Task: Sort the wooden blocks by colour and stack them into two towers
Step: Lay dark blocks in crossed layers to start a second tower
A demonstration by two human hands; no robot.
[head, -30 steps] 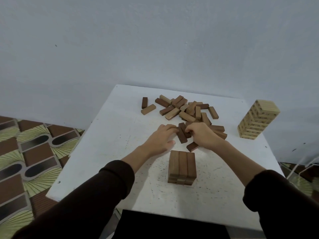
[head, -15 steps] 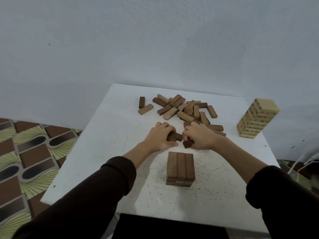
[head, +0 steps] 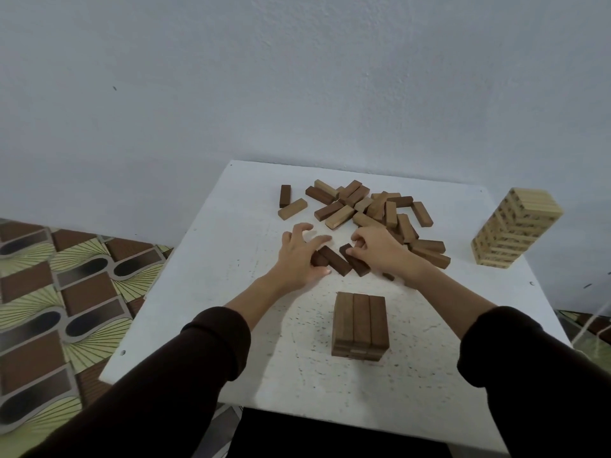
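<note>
A low tower of dark brown blocks [head: 360, 320] stands on the white table [head: 231, 292] near me. Just beyond it lie a few dark blocks side by side. My left hand [head: 301, 256] rests over the leftmost one with its fingers spread, thumb beside a long dark block [head: 335, 261]. My right hand [head: 380, 251] has curled fingers pinching the end of another dark block [head: 357, 266]. Farther back is a loose pile of mixed dark and light blocks [head: 373, 209]. A tall tower of light blocks [head: 515, 228] stands at the table's right edge.
A pale wall rises right behind the table. Patterned floor tiles [head: 49, 292] show on the left, below the table edge. A dark object [head: 330, 438] sits under the near edge. A single dark block [head: 284, 195] and a light one [head: 292, 208] lie left of the pile.
Both hands have drawn a few dark blocks out of the pile toward me. My left hand's fingers have spread open over them. The right hand stays curled on a block.
</note>
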